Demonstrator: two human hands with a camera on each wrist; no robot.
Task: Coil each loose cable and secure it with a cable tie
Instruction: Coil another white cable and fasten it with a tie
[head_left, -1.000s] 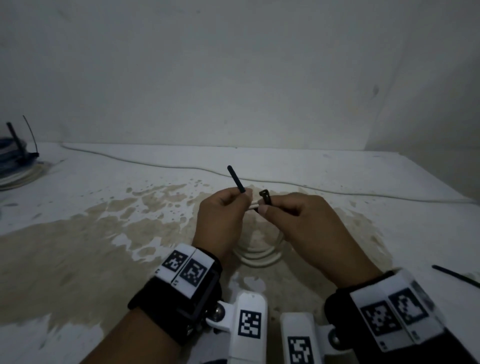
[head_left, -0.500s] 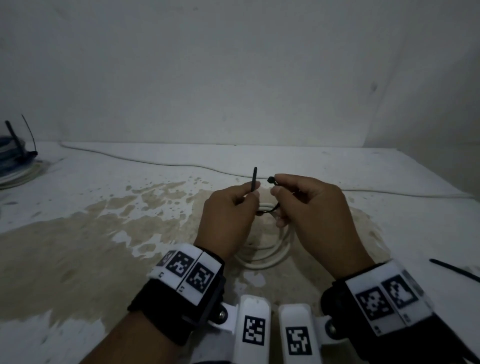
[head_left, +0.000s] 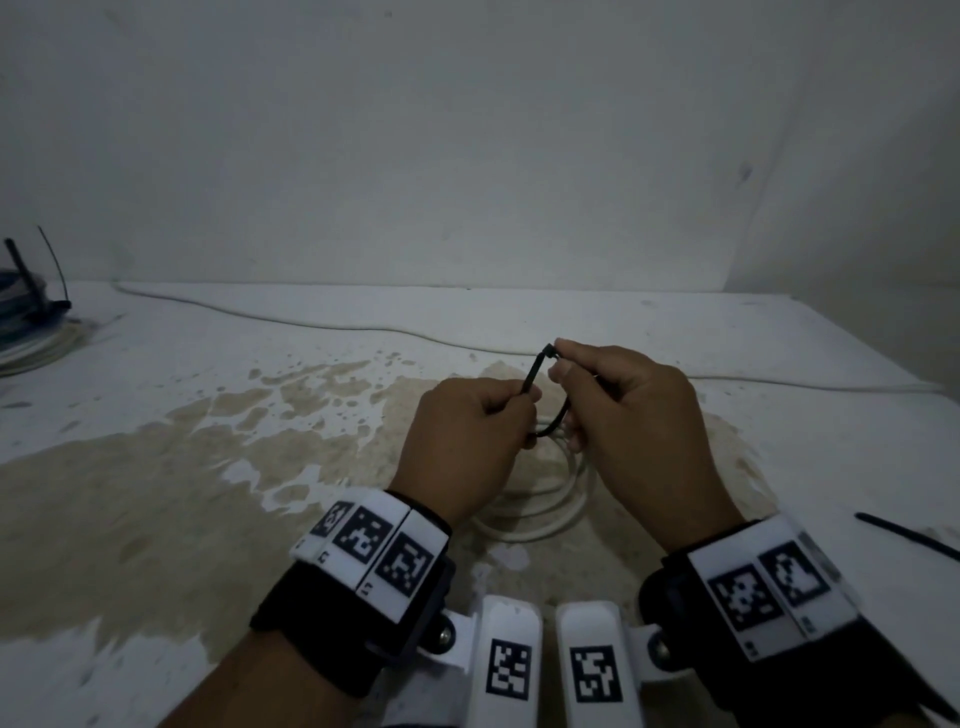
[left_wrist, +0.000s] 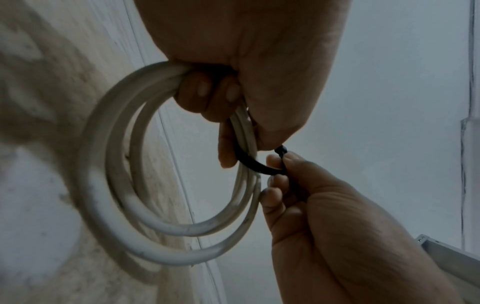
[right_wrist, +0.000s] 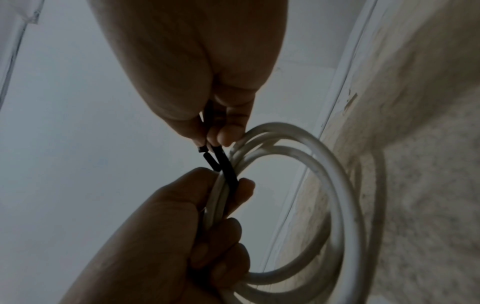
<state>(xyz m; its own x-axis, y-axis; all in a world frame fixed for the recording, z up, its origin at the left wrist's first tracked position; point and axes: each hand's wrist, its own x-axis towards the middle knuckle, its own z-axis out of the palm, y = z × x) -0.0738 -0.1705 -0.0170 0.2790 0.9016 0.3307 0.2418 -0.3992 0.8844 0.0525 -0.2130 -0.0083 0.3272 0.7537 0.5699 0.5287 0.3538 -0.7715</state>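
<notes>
A white cable coil (head_left: 545, 519) hangs above the stained table (head_left: 156, 467). My left hand (head_left: 519, 410) grips its top strands. A black cable tie (head_left: 537, 371) loops under those strands. The left thumb and forefinger pinch its tail, and my right hand (head_left: 558, 364) pinches its head. In the left wrist view the cable tie (left_wrist: 255, 163) curves from the coil (left_wrist: 124, 185) to the right hand (left_wrist: 278, 162). The right wrist view shows the tail tip just short of the head at the right hand (right_wrist: 205, 144), with the coil (right_wrist: 337, 185) held by the left hand (right_wrist: 207, 216).
A loose white cable (head_left: 363, 328) runs along the back of the table toward the right edge. A spare black cable tie (head_left: 909, 540) lies at the right. Bundled cables (head_left: 31, 338) with upright black ties sit at the far left. A wall closes the back.
The right hand lifted the tie's head up and back. The tail in the left hand swung from leaning left to leaning right, and its tip now sits at the head.
</notes>
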